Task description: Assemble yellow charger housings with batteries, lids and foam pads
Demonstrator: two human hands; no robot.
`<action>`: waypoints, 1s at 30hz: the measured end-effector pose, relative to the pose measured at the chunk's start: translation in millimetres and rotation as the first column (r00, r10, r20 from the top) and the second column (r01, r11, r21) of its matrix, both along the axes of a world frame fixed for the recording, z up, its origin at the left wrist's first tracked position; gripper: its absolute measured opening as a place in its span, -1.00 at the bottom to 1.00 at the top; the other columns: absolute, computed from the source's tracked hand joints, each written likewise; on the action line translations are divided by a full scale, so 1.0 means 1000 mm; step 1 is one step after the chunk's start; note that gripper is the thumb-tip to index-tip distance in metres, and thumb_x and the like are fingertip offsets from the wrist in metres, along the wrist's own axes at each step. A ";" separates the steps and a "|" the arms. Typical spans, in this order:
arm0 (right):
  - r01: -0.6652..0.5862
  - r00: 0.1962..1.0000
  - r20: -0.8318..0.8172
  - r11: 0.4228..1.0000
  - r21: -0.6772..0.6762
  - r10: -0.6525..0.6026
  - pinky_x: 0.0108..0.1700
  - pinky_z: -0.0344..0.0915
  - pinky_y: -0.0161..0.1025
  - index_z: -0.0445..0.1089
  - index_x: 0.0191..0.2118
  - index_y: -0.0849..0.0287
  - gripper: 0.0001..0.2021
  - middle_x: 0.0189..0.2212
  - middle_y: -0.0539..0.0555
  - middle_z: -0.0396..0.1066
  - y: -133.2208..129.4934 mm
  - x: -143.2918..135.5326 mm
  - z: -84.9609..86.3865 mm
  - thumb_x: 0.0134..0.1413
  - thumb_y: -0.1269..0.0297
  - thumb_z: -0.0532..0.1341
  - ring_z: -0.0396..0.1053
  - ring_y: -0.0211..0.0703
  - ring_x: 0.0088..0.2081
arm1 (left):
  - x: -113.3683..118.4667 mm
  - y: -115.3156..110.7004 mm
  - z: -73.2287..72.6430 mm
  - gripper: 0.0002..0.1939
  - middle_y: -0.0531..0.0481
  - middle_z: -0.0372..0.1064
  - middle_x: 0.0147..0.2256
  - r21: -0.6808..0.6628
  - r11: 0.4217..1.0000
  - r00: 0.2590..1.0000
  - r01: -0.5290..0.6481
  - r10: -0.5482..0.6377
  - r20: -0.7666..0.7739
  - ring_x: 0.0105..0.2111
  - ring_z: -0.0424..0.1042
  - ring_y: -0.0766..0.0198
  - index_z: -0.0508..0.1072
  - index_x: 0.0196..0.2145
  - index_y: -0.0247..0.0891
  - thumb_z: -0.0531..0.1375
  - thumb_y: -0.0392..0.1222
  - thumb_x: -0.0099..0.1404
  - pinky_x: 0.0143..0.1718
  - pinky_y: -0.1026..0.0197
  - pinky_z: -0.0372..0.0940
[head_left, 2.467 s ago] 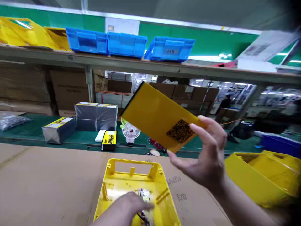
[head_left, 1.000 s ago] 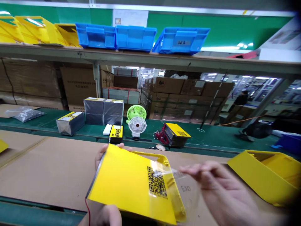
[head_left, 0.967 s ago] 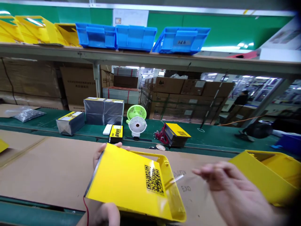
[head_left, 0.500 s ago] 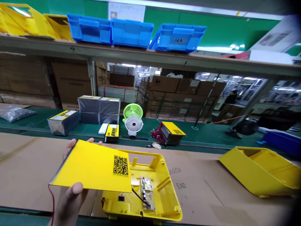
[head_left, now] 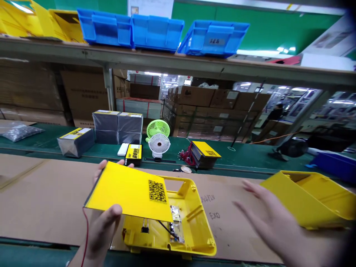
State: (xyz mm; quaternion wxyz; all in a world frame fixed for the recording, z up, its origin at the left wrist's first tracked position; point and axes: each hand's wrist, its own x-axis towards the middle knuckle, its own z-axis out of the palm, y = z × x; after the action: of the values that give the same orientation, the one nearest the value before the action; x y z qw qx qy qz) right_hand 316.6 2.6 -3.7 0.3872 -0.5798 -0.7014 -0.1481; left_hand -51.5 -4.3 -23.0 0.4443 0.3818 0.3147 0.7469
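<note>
Right hand (head_left: 274,224) swings back in at four o'clock, fingers apart; left hand (head_left: 101,228), at seven, stays clamped on the yellow panel (head_left: 125,191), film seemingly peeled.

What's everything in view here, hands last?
Open plastic housing with circuit board: 1, yellow, centre foreground.
Flat rectangular QR panel: 1, yellow, partly over housing.
Angular plastic shell: 1, yellow, right foreground.
Flat cardboard sheeting: count unclear, brown, foreground.
Stacked wired panels: 1 stack, yellow top, green bench.
Round fans: 2, green, white, bench centre.
Wrapped blocks: several, grey, bench left.
Small box: 1, yellow-black, left of fans.
Plastic bag: 1, clear, far left.
Plastic bins: 3, blue, shelf.
Plastic casings: at least 2, yellow, shelf left.
Cardboard boxes: several, brown, behind bench.
Background person: 1, dark clothing, right rear.
Left hand: 1, bare, holding panel.
Right hand: 1, bare, over cardboard.
</note>
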 end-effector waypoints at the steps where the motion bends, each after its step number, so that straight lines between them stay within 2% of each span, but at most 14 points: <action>1: -0.118 0.990 0.071 0.991 -0.059 0.122 0.07 0.19 0.11 0.12 0.14 0.09 -0.43 0.06 0.19 0.22 0.004 -0.023 0.002 0.01 0.05 0.18 0.20 0.09 0.07 | 0.009 -0.001 0.004 -0.30 -0.04 0.32 0.01 0.003 0.998 0.997 0.066 -0.067 0.049 0.09 0.20 0.02 0.20 0.08 -0.08 0.28 0.07 -0.01 0.11 0.05 0.15; 2: -0.246 0.958 0.122 0.961 -0.126 0.261 0.09 0.18 0.10 0.06 0.17 0.07 -0.42 0.14 0.18 0.11 0.007 -0.046 0.005 0.03 0.14 0.18 0.11 0.07 0.14 | 0.018 -0.002 0.007 -0.32 -0.06 0.30 0.02 0.007 0.993 0.989 0.121 -0.121 0.079 0.09 0.20 0.01 0.20 0.08 -0.07 0.27 0.08 0.01 0.11 0.03 0.15; 4: -0.497 0.834 0.165 0.846 -0.190 0.527 0.11 0.17 0.06 0.08 0.17 0.02 -0.51 0.19 0.12 0.04 0.010 -0.086 0.014 0.09 0.32 0.11 0.03 0.01 0.19 | 0.031 0.000 0.013 -0.33 -0.08 0.26 0.06 -0.001 0.975 0.970 0.220 -0.219 0.109 0.09 0.20 0.00 0.18 0.08 -0.05 0.23 0.13 0.04 0.11 -0.01 0.14; 6: -0.665 0.714 0.121 0.722 -0.192 0.690 0.11 0.19 -0.02 0.17 0.11 0.02 -0.56 0.11 0.09 0.20 0.014 -0.109 0.024 0.10 0.42 0.08 0.12 -0.07 0.15 | 0.035 0.008 0.015 -0.31 -0.08 0.18 0.12 -0.007 0.960 0.955 0.281 -0.279 0.099 0.11 0.17 0.00 0.14 0.10 -0.01 0.21 0.17 0.04 0.11 -0.02 0.11; 7: -0.705 0.688 0.065 0.687 -0.177 0.723 0.08 0.23 -0.06 0.23 0.07 0.03 -0.60 0.04 0.08 0.29 0.018 -0.114 0.028 0.10 0.43 0.07 0.20 -0.11 0.10 | 0.033 0.013 0.014 -0.29 -0.08 0.13 0.14 -0.021 0.957 0.956 0.290 -0.289 0.058 0.12 0.15 0.00 0.13 0.10 -0.01 0.22 0.17 0.03 0.12 -0.02 0.09; 9: -0.694 0.719 -0.098 0.701 -0.162 0.689 -0.02 0.32 -0.15 0.32 -0.04 0.08 -0.71 -0.11 0.07 0.41 0.029 -0.112 0.035 0.12 0.39 0.07 0.35 -0.14 -0.06 | 0.024 0.028 0.011 -0.25 -0.09 0.07 0.17 -0.097 0.961 0.957 0.260 -0.270 -0.103 0.15 0.09 0.01 0.13 0.11 -0.04 0.29 0.08 -0.02 0.14 0.01 0.04; 11: -0.607 0.791 -0.253 0.767 -0.209 0.557 -0.16 0.37 -0.20 0.37 -0.15 0.13 -0.80 -0.25 0.06 0.47 0.044 -0.105 0.038 0.14 0.32 0.06 0.41 -0.13 -0.21 | 0.013 0.046 0.005 -0.26 -0.12 0.10 0.15 -0.196 0.964 0.930 0.179 -0.231 -0.284 0.16 0.06 0.01 0.18 0.09 -0.11 0.33 -0.02 -0.04 0.14 0.04 0.03; 13: -0.539 0.832 -0.331 0.791 -0.289 0.446 -0.24 0.37 -0.21 0.38 -0.22 0.17 -0.80 -0.31 0.06 0.47 0.058 -0.102 0.037 0.13 0.25 0.07 0.41 -0.10 -0.27 | 0.005 0.064 -0.003 -0.37 -0.15 0.19 0.10 -0.253 0.961 0.898 0.113 -0.207 -0.388 0.13 0.12 0.01 0.26 0.04 -0.17 0.30 -0.05 0.01 0.10 0.06 0.07; 16: -0.544 0.822 -0.393 0.775 -0.323 0.413 -0.18 0.34 -0.19 0.37 -0.22 0.20 -0.78 -0.28 0.08 0.47 0.074 -0.108 0.030 0.11 0.21 0.08 0.39 -0.06 -0.22 | 0.003 0.085 -0.014 -0.61 -0.15 0.39 -0.11 -0.240 0.968 0.854 0.078 -0.189 -0.484 -0.05 0.32 0.05 0.40 -0.15 -0.29 0.19 0.00 0.12 -0.03 0.11 0.18; 18: -0.568 0.797 -0.438 0.763 -0.310 0.416 -0.14 0.32 -0.17 0.37 -0.21 0.22 -0.76 -0.26 0.10 0.47 0.081 -0.115 0.023 0.10 0.21 0.08 0.38 -0.04 -0.19 | 0.006 0.095 -0.020 -0.67 -0.11 0.45 -0.26 -0.210 0.975 0.834 0.067 -0.170 -0.525 -0.20 0.38 0.10 0.44 -0.28 -0.33 0.14 0.01 0.14 -0.13 0.14 0.23; 20: -0.588 0.776 -0.475 0.747 -0.309 0.414 -0.12 0.31 -0.17 0.38 -0.20 0.23 -0.74 -0.25 0.10 0.48 0.087 -0.120 0.018 0.08 0.20 0.09 0.38 -0.03 -0.16 | 0.008 0.101 -0.024 -0.68 -0.07 0.45 -0.32 -0.178 0.983 0.837 0.044 -0.134 -0.530 -0.25 0.38 0.14 0.43 -0.32 -0.33 0.13 0.00 0.14 -0.18 0.18 0.24; 23: -0.583 0.786 -0.479 0.725 -0.367 0.390 -0.11 0.31 -0.16 0.41 -0.21 0.22 -0.74 -0.22 0.09 0.48 0.096 -0.115 0.011 0.05 0.19 0.10 0.39 -0.02 -0.15 | 0.010 0.103 -0.026 -0.69 -0.07 0.45 -0.27 -0.132 0.991 0.834 0.029 -0.096 -0.543 -0.22 0.37 0.16 0.42 -0.25 -0.31 0.11 -0.03 0.15 -0.17 0.21 0.23; 28: -0.450 0.892 -0.328 0.685 -0.572 0.313 -0.24 0.35 -0.15 0.49 -0.35 0.19 -0.78 -0.33 0.13 0.51 0.108 -0.095 0.004 -0.01 0.20 0.15 0.43 0.04 -0.25 | 0.008 0.098 -0.026 -0.75 -0.05 0.47 -0.33 -0.104 0.994 0.791 0.028 -0.085 -0.605 -0.28 0.39 0.15 0.47 -0.33 -0.29 0.10 -0.08 0.15 -0.20 0.20 0.23; 30: -0.382 0.924 -0.243 0.713 -0.588 0.295 -0.29 0.35 -0.16 0.46 -0.21 0.18 -0.74 -0.33 0.13 0.51 0.107 -0.093 0.007 -0.02 0.21 0.16 0.43 -0.01 -0.31 | 0.009 0.097 -0.027 -0.77 -0.06 0.47 -0.33 -0.092 0.996 0.773 0.018 -0.072 -0.630 -0.28 0.39 0.14 0.48 -0.34 -0.29 0.10 -0.12 0.15 -0.20 0.18 0.23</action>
State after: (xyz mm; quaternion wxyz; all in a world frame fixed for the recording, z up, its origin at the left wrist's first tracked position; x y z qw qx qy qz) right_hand 223.4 109.9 3.1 0.2385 -0.5446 -0.7776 0.2047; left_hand -42.4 92.5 -49.7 0.3455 0.5998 0.4661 0.5510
